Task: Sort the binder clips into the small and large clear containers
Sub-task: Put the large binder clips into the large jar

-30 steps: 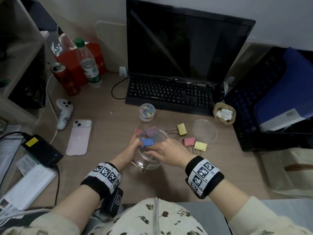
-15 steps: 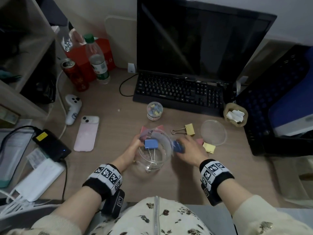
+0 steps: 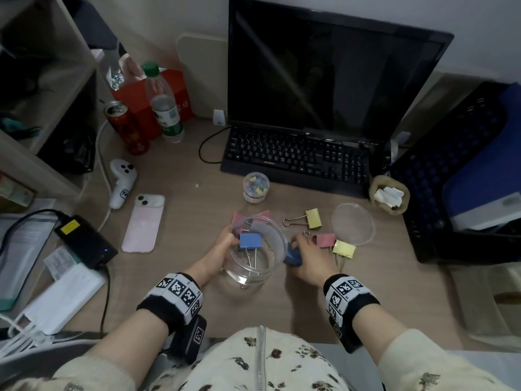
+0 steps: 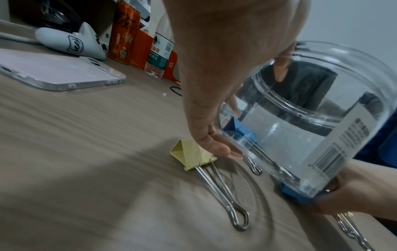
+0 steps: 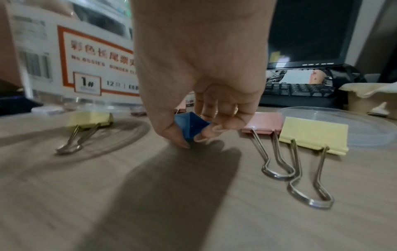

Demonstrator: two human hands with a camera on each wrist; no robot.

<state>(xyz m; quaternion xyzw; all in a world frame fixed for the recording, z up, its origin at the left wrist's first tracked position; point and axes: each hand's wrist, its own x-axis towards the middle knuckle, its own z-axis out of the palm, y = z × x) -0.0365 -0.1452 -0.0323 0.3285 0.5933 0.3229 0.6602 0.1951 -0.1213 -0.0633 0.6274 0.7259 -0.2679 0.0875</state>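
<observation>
My left hand (image 3: 229, 241) grips the large clear container (image 3: 263, 266) by its left wall and holds it tilted off the desk. A light blue binder clip (image 3: 250, 240) lies inside it, wire handles down. In the left wrist view the left hand (image 4: 221, 149) lies along the container (image 4: 311, 118), with a yellow clip (image 4: 191, 156) on the desk beside its fingertips. Just right of the container, my right hand (image 3: 296, 249) pinches a dark blue clip (image 3: 292, 257) on the desk; the right wrist view shows that hand (image 5: 193, 141) with thumb and fingers on the clip (image 5: 191, 127). The small clear container (image 3: 256, 187) holds several small clips.
Loose large clips lie around: pink (image 3: 325, 240) and yellow (image 3: 344, 248) right of my right hand, yellow (image 3: 313, 218) further back, two pink ones (image 3: 238, 218) behind the container. A clear lid (image 3: 353, 223) lies at the right. Keyboard (image 3: 296, 159), phone (image 3: 143, 222) and charger (image 3: 84, 241) border the area.
My right hand let the light blue clip drop into the large container, then moved right and down to the desk and took hold of the dark blue clip. The left hand kept its grip.
</observation>
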